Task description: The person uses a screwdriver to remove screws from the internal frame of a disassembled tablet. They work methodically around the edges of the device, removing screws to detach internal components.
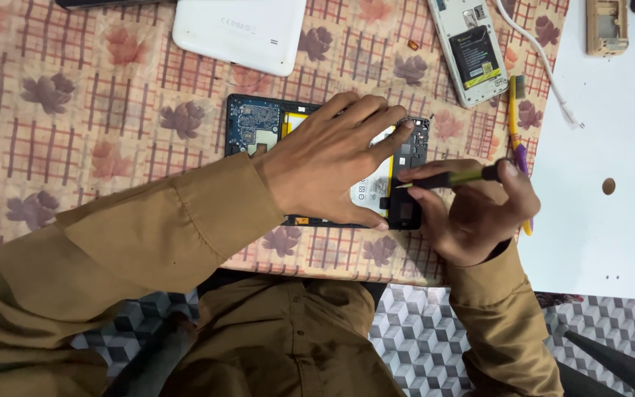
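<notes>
Nearest the viewer, tan woven sleeves lead up to both hands over the edge of the bench (75, 110), which is draped in a soft cloth printed with a red grid and faded flowers. The right hand (479, 213) is curled closed around a slim screwdriver (450, 177) with a dark, yellow-green barrel; its thin metal tip points toward the left hand and meets the right end of an opened tablet (317, 158). The left hand (332, 158) lies flat and spread wide across that tablet, fingers fanned, pressing on its pale, smooth battery face. The tablet is a flat black rectangle with its back removed, showing a bluish circuit board beyond the left wrist and a yellow edge strip beside it.

Just beyond the right hand lies a thin yellow and purple tool (517, 140). Further on rests an open white phone (472, 48) with a dark battery showing, and a white cable (545, 70) curves past it onto a smooth white board (611, 235). Farthest beyond the left hand sits a glossy white rounded cover (240, 33).
</notes>
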